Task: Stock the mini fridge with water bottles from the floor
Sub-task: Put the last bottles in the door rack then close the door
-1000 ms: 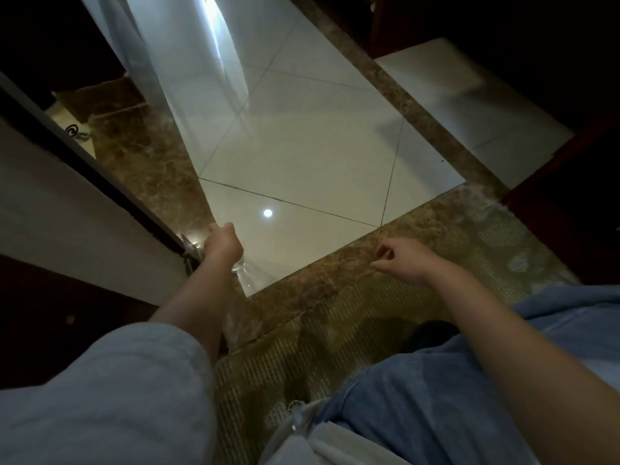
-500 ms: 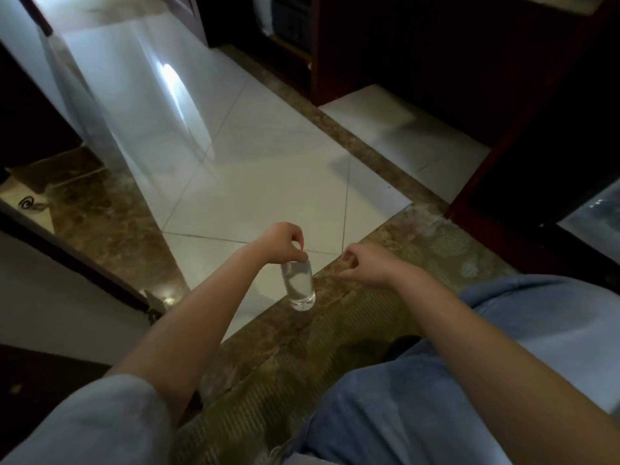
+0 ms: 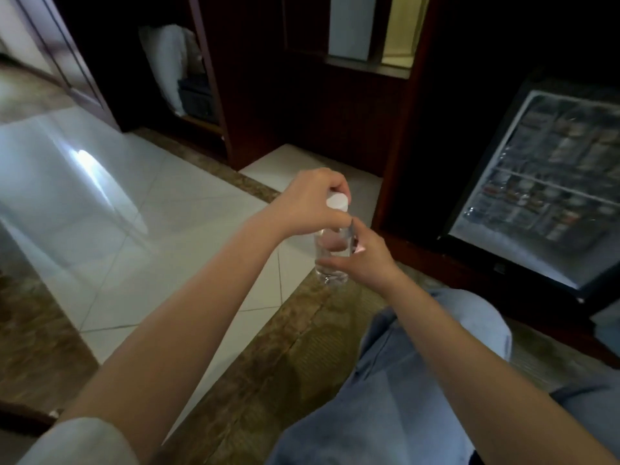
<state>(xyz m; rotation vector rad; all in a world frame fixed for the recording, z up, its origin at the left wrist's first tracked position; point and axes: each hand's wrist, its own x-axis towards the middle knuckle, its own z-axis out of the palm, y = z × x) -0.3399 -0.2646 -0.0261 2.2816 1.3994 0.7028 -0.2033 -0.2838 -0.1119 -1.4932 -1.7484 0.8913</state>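
Gripping under the cap (image 3: pixel 337 200), left hand (image 3: pixel 310 204) is holding the water bottle (image 3: pixel 332 266); right hand (image 3: pixel 367 261) is wrapping its body, probably light, smooth and slippery.

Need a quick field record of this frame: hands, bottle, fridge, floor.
left hand: grips the water bottle at its neck, under the white cap
right hand: fingers wrapped round the bottle's body
bottle state: clear, upright, capped, held in the air by both hands
mini fridge: to the right, lit inside, shelves with blurred items; door state unclear
floor: pale tiles, brown marble border
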